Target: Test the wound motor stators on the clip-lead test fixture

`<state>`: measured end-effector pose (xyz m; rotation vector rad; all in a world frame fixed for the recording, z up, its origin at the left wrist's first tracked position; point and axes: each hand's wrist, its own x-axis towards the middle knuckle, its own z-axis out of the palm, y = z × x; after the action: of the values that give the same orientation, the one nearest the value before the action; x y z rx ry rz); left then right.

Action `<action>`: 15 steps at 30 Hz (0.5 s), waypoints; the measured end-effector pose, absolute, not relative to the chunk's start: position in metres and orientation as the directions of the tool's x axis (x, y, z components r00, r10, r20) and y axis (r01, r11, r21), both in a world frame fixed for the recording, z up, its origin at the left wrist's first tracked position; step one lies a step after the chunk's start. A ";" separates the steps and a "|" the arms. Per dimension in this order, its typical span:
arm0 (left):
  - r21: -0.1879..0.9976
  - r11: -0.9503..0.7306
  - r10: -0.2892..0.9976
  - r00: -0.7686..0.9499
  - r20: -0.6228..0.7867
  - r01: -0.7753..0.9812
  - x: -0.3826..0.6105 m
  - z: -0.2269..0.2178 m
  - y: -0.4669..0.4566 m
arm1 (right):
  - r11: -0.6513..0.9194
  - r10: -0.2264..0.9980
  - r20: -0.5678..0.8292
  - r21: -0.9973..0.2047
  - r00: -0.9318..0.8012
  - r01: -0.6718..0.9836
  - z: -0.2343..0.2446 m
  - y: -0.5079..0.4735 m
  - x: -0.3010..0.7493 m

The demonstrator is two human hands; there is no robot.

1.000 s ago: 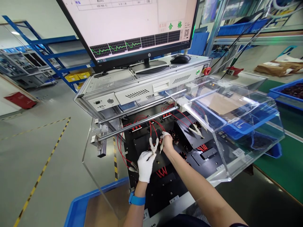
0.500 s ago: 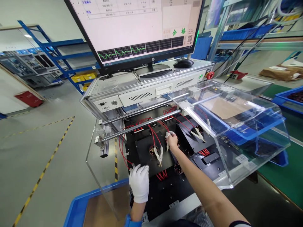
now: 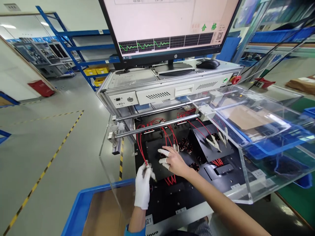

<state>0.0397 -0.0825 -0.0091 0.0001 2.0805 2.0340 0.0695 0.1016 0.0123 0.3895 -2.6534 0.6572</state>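
My left hand (image 3: pixel 143 188), in a white glove, pinches a pale test clip (image 3: pixel 153 174) with red leads over the left side of the black fixture. My right hand (image 3: pixel 174 161), with white covers on several fingers, reaches over the left black plate (image 3: pixel 155 146). Its visible fingers are spread; whatever lies beneath them is hidden. Just behind it stand other clips (image 3: pixel 175 147) on red wires. Several small round copper-and-black motor stators (image 3: pixel 185 145) sit to its right. More pale clips (image 3: pixel 213 143) rest on the right plate.
A clear acrylic cover (image 3: pixel 246 164) extends over the fixture's right side. Two metal rods (image 3: pixel 157 126) cross above the wires. Behind stands a monitor (image 3: pixel 169 26) on a tester with a red stop button (image 3: pixel 235 79). A blue tray (image 3: pixel 78 203) lies at lower left.
My right hand has left the stators between the plates and moved left, its fingers now spread. My left hand now grips a clip by its red leads. The view has shifted.
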 end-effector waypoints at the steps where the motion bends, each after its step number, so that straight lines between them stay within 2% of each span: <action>1: 0.980 -0.064 0.175 -0.969 -0.174 -0.187 0.040 -0.005 -0.078 | 0.857 -0.244 0.383 -0.344 -0.891 -0.383 0.013 0.099 0.069; 4: 0.930 -0.290 0.078 -0.974 -0.210 -0.224 0.031 -0.001 -0.064 | 0.869 -0.296 0.325 -0.299 -0.898 -0.395 0.012 0.096 0.066; 6: 0.910 -0.359 0.014 -0.976 -0.215 -0.206 0.022 -0.004 -0.057 | 0.875 -0.290 0.321 -0.294 -0.902 -0.386 0.012 0.096 0.064; 15: 0.903 -0.363 0.043 -0.972 -0.229 -0.229 0.021 -0.001 -0.057 | 0.886 -0.273 0.328 -0.281 -0.904 -0.369 0.010 0.086 0.060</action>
<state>0.0207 -0.0571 -0.0007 -0.2485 1.6663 2.4525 0.0603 0.0859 0.0097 0.4826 -2.7736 0.4935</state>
